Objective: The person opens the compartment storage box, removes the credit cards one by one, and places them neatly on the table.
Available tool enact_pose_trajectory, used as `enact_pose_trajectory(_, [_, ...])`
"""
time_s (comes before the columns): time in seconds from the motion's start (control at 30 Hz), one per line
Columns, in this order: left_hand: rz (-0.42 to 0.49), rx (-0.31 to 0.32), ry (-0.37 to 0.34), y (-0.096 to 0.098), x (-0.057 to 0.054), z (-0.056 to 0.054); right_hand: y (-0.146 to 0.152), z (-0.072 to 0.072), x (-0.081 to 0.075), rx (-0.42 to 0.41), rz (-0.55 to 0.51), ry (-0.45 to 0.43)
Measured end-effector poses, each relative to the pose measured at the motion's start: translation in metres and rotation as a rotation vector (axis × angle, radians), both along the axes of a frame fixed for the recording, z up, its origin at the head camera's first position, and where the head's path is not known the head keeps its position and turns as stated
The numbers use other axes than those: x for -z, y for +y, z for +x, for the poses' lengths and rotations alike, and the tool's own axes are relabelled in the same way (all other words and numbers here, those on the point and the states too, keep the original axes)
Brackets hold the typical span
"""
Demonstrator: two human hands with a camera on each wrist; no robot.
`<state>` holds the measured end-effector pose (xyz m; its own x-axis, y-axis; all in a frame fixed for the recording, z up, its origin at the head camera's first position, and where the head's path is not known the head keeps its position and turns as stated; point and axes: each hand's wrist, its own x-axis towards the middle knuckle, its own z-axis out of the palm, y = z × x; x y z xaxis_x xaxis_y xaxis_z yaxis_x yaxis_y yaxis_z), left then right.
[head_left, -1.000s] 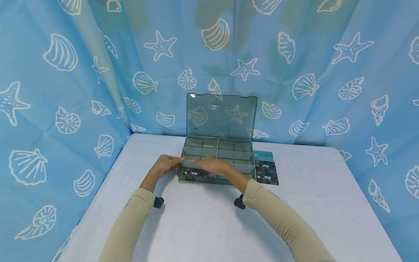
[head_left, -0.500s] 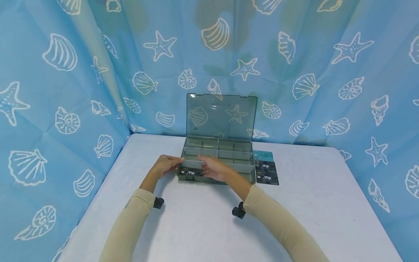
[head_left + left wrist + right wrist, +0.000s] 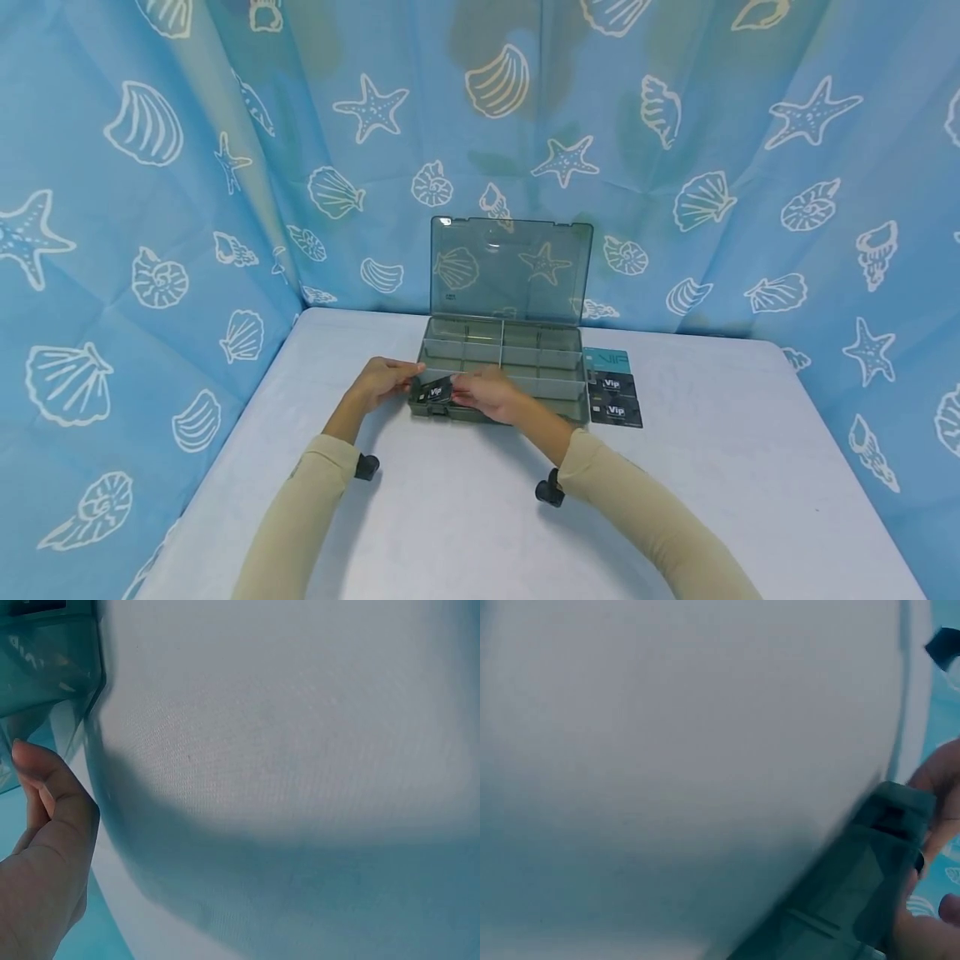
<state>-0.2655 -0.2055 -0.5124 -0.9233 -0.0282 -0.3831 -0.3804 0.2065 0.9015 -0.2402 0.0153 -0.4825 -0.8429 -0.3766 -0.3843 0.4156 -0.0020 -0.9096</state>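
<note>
A translucent grey-green compartment box (image 3: 543, 388) stands at the back of the table with its lid (image 3: 512, 275) raised. My left hand (image 3: 378, 381) grips the box's left side, the thumb on the wall, as the left wrist view shows with the box corner (image 3: 52, 664). Over the front row, my right hand (image 3: 489, 394) pinches the right end of a black "Vip" card (image 3: 434, 391). That card sits tilted in the front left compartment. In the right wrist view the box's front (image 3: 832, 892) hides part of the right hand (image 3: 939, 810).
Right of the box lie a teal card (image 3: 607, 360) and two black "Vip" cards (image 3: 613, 384), arranged in a column. White cloth covers the table (image 3: 465, 517). A blue curtain (image 3: 660, 183) with shell prints hangs behind and at both sides.
The right hand has shifted from above the front dividers to the black card's right end. The card, flat before, now tilts with that end raised. The left hand stays on the box.
</note>
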Motion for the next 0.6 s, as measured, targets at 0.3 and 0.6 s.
enact_pose_trajectory(0.3, [0.008, 0.01, -0.018, -0.002, 0.003, 0.007, -0.009, 0.005, 0.015, 0.025, 0.175, 0.232])
enact_pose_trajectory(0.6, [-0.008, 0.006, -0.015, 0.0, -0.003, -0.001, 0.009, 0.002, -0.004, 0.037, 0.104, 0.22])
